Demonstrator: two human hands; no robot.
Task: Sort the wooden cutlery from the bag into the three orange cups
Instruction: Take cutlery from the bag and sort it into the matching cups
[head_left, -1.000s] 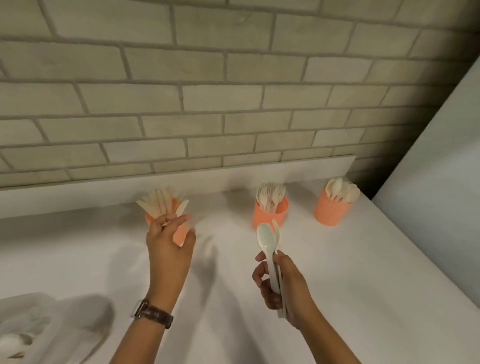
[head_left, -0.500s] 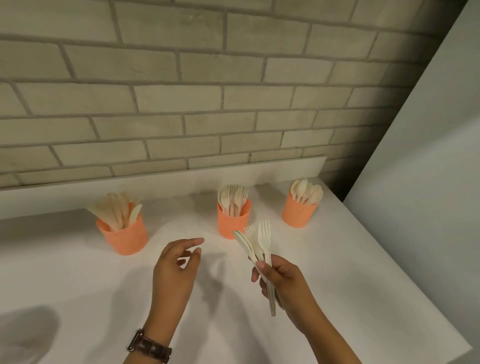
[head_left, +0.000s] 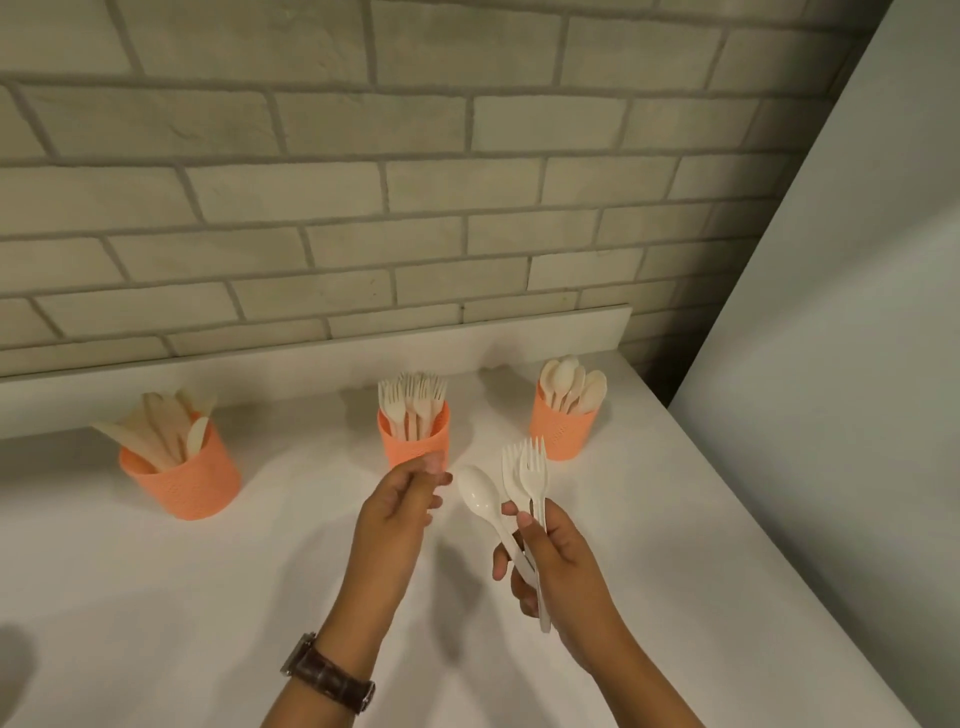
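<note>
Three orange cups stand along the back of the white counter. The left cup (head_left: 179, 480) holds knives, the middle cup (head_left: 413, 441) holds forks and the right cup (head_left: 563, 434) holds spoons. My right hand (head_left: 558, 564) grips a fanned bunch of pale cutlery: a spoon (head_left: 478, 496) leaning left and two forks (head_left: 530, 475) pointing up. My left hand (head_left: 400, 512) hovers just left of the spoon, in front of the middle cup, fingers loosely curled and holding nothing. The bag is out of view.
A brick wall with a white ledge (head_left: 311, 364) runs behind the cups. A grey panel (head_left: 831, 364) rises at the right, past the counter's right edge. A watch sits on my left wrist (head_left: 330, 675).
My left hand has left the knife cup and moved right toward the cutlery in my right hand. The bunch has fanned out, showing the spoon and two forks. The view shifted right.
</note>
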